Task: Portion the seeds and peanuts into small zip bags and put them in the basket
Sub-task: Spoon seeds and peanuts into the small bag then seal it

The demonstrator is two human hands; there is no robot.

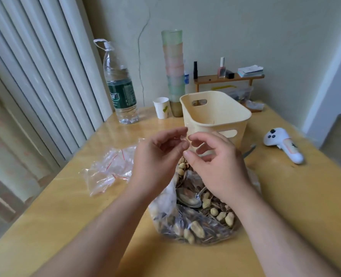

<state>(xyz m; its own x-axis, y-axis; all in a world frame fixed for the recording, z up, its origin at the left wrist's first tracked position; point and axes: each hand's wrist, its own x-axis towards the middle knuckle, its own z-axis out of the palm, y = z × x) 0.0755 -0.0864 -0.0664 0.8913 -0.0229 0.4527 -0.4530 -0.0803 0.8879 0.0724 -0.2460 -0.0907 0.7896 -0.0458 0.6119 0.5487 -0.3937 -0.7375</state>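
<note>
Above the big bag of peanuts and seeds [195, 216] on the desk [65, 216]: left hand [157, 156] and right hand [215, 162], each grip seemingly pinching one small clear zip bag [182, 139]; part its mouth fully before spooning; basket [215, 114] just behind.

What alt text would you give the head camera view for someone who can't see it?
Two bare hands, left hand and right hand, pinch something small and clear above an open bag of peanuts and seeds holding a spoon. A cream basket stands behind; small zip bags lie left.
</note>
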